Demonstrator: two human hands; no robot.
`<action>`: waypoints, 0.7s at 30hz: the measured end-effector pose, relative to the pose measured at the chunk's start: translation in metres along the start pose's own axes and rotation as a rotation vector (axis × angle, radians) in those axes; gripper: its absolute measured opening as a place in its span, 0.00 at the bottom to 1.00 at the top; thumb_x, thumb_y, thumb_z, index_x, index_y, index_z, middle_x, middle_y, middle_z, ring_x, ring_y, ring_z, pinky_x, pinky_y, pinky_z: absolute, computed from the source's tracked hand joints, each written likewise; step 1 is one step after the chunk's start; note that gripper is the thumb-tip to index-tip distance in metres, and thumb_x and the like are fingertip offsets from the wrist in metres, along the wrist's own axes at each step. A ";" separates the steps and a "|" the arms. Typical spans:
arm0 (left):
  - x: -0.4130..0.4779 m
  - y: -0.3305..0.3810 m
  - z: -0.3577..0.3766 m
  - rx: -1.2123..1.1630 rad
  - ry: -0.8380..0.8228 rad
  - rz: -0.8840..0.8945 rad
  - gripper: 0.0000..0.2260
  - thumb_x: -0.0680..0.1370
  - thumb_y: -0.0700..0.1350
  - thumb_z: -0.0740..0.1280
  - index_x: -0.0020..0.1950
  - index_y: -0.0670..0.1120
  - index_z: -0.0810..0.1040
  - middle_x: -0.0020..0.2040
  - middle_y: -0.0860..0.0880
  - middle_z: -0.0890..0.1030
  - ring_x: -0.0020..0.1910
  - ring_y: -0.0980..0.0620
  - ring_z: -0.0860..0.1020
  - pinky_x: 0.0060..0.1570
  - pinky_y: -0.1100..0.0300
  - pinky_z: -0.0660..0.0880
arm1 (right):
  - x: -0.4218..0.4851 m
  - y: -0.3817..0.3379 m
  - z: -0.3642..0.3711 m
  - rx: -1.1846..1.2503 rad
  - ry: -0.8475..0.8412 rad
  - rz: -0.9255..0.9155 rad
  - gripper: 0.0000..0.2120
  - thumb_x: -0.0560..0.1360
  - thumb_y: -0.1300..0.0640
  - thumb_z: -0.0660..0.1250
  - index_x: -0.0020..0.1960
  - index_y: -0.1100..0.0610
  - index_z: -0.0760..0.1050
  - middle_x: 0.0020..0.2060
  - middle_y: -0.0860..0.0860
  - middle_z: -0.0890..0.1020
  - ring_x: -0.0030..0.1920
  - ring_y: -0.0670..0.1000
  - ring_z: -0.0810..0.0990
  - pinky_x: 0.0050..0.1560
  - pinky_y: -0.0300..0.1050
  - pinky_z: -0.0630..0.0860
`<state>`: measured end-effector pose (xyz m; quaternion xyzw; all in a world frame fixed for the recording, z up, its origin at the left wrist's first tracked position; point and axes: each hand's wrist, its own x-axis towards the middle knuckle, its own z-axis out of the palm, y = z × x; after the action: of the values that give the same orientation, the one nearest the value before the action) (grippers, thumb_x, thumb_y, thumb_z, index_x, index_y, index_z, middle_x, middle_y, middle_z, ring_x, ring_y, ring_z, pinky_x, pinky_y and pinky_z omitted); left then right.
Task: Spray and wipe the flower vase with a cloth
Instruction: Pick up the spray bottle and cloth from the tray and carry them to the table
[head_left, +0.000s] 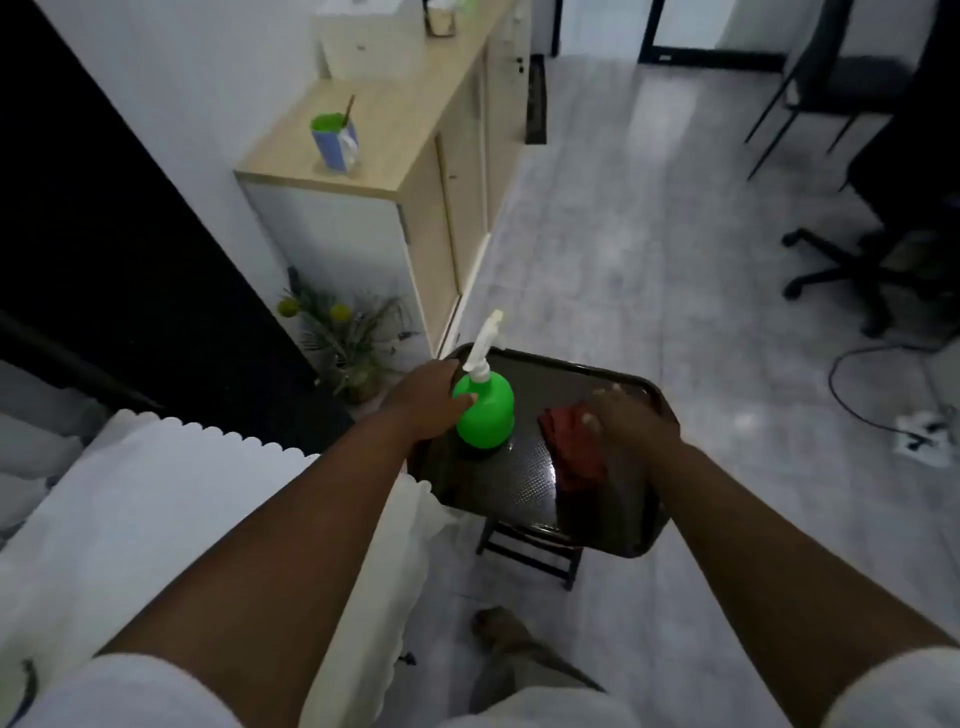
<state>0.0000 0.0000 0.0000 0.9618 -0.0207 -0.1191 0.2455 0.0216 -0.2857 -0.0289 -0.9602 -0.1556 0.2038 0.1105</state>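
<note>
A green spray bottle (485, 410) with a white nozzle stands on the left part of a dark tray (524, 499). My left hand (431, 400) wraps around its neck, with the thumb on the green body. A red cloth (574, 457) lies crumpled on the right part of the tray. My right hand (626, 415) rests on the cloth's far edge with the fingers spread. The flower vase (361, 382), brownish and holding green fronds and yellow balls, stands on the floor to the left of the tray, beside the cabinet; neither hand touches it.
The tray sits on a dark stool (535, 553). A pale wooden cabinet (415, 171) carrying a blue cup (335, 140) runs along the left wall. A white scalloped cover (156, 499) lies at near left. An office chair (862, 260), a cable and a power strip (922, 439) occupy the right floor.
</note>
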 end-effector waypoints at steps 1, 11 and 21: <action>0.008 -0.003 0.009 -0.047 0.034 0.000 0.25 0.73 0.56 0.66 0.66 0.45 0.73 0.60 0.41 0.79 0.59 0.41 0.77 0.54 0.54 0.73 | -0.002 0.004 0.011 0.006 -0.043 0.032 0.24 0.81 0.51 0.60 0.74 0.60 0.64 0.74 0.60 0.68 0.75 0.61 0.64 0.75 0.55 0.61; 0.038 -0.002 0.051 -0.337 0.197 -0.113 0.30 0.70 0.49 0.75 0.70 0.48 0.70 0.65 0.43 0.77 0.61 0.47 0.77 0.58 0.63 0.69 | 0.011 0.018 0.113 -0.146 -0.125 -0.076 0.43 0.75 0.48 0.68 0.81 0.53 0.46 0.81 0.59 0.44 0.80 0.64 0.42 0.79 0.63 0.51; 0.025 -0.014 0.046 -0.322 0.339 -0.237 0.17 0.76 0.48 0.68 0.59 0.38 0.77 0.53 0.37 0.81 0.54 0.40 0.79 0.47 0.62 0.68 | 0.038 0.018 0.096 -0.027 -0.131 -0.051 0.35 0.79 0.62 0.64 0.81 0.54 0.50 0.81 0.56 0.53 0.81 0.58 0.48 0.78 0.57 0.59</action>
<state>0.0130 -0.0116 -0.0511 0.9123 0.1527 0.0142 0.3798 0.0183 -0.2755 -0.1333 -0.9419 -0.1897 0.2612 0.0925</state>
